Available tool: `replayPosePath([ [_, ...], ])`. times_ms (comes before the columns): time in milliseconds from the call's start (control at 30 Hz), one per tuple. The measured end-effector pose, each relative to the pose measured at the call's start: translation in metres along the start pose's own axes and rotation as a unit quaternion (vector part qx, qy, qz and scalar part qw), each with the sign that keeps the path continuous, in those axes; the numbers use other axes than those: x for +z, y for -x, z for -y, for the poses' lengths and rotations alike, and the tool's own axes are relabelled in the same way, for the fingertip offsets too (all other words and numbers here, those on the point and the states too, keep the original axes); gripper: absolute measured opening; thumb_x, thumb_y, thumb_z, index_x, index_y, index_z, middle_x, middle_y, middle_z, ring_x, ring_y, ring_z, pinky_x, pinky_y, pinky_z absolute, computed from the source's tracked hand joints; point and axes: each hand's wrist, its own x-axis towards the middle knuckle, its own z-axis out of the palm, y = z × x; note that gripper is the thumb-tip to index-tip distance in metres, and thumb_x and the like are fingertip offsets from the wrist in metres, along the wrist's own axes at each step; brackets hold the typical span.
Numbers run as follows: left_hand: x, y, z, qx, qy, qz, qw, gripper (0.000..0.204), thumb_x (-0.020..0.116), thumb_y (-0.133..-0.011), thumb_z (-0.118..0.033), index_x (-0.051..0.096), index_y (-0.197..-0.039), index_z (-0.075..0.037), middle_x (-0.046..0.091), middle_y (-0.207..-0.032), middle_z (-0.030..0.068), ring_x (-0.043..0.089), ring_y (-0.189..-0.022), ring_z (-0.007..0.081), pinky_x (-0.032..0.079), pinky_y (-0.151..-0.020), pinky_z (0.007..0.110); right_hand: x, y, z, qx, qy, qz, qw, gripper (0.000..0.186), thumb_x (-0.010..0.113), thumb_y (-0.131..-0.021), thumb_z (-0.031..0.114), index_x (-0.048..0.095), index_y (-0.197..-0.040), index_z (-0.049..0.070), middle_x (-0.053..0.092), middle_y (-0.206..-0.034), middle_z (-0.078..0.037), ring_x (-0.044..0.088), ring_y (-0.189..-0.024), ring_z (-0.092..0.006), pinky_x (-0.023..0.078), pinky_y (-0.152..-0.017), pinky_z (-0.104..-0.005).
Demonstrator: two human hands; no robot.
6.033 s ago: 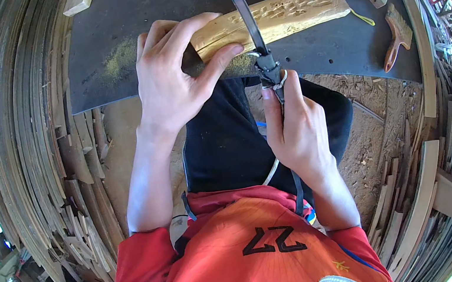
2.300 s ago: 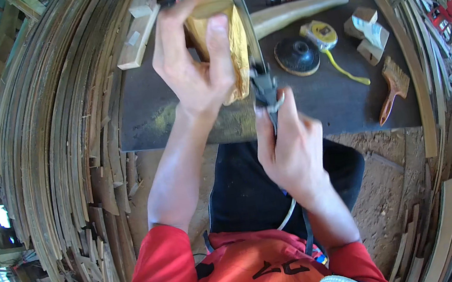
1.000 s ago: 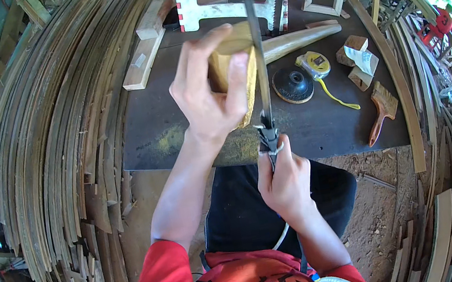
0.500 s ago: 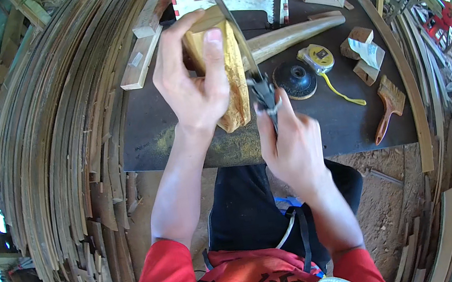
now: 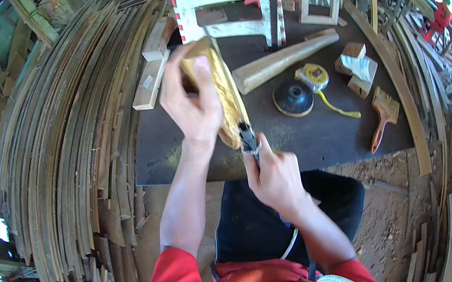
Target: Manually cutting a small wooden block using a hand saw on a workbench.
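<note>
1. Wooden block (image 5: 225, 102) leans, end up, over the dark tabletop (image 5: 171, 132), seemingly so the table takes its weight.
2. Long thin tool (image 5: 246, 131) runs right along its right side; I can't tell whether they touch!
3. Left hand (image 5: 191, 105), half curled, clamps the upper block between thumb and fingers, probably steadying it.
4. Right hand (image 5: 275, 175), apart from the left, closes around the tool's handle, likely for control.

A hand could pass between right hand (image 5: 276, 179) and brush (image 5: 385, 111) — farther in, the black disc (image 5: 293, 100) (tape measure (image 5: 311, 77) beside it) blocks the way.
</note>
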Motion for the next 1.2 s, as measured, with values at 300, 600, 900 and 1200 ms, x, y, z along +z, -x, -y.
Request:
replayPosePath([
  [300, 0.000, -0.002, 0.006, -0.001, 0.001, 0.023, 1.000, 0.031, 0.067, -0.103, -0.023, 0.068, -0.122, 0.001, 0.073, -0.098, 0.0123, 0.070, -0.081, 0.0133, 0.054, -0.066, 0.028, -0.008, -0.007, -0.012, 0.023, -0.030, -0.004, 0.999, 0.025, 0.064, -0.100, 0.018, 0.059, -0.112, -0.003, 0.064, -0.060, -0.013, 0.067, -0.052, -0.0337, 0.052, -0.049, -0.0440],
  [600, -0.005, 0.010, -0.012, 0.072, 0.004, 0.028, 0.997, 0.028, 0.069, -0.097, -0.016, 0.069, -0.120, 0.001, 0.074, -0.101, 0.0141, 0.072, -0.082, 0.0192, 0.056, -0.070, 0.031, -0.027, -0.050, 0.012, -0.015, -0.052, -0.041, 0.998, 0.030, 0.064, -0.100, 0.019, 0.057, -0.117, -0.004, 0.063, -0.060, -0.015, 0.066, -0.051, -0.0358, 0.052, -0.048, -0.0452],
  [900, -0.006, 0.017, -0.018, 0.047, 0.010, 0.025, 0.999, 0.029, 0.075, -0.093, -0.015, 0.069, -0.117, 0.001, 0.074, -0.103, 0.0155, 0.074, -0.084, 0.0249, 0.057, -0.071, 0.033, -0.028, -0.009, 0.009, 0.011, -0.004, -0.040, 0.999, 0.030, 0.066, -0.099, 0.019, 0.057, -0.116, -0.003, 0.062, -0.059, -0.016, 0.067, -0.053, -0.0363, 0.052, -0.050, -0.0458],
  [1200, -0.006, 0.018, -0.030, 0.084, 0.004, 0.048, 0.995, 0.026, 0.076, -0.094, -0.018, 0.069, -0.114, -0.002, 0.075, -0.099, 0.0148, 0.074, -0.081, 0.0246, 0.057, -0.068, 0.033, -0.039, -0.022, 0.016, -0.008, -0.001, -0.068, 0.998, 0.029, 0.064, -0.101, 0.018, 0.056, -0.117, -0.005, 0.062, -0.059, -0.016, 0.067, -0.053, -0.0371, 0.051, -0.049, -0.0477],
])
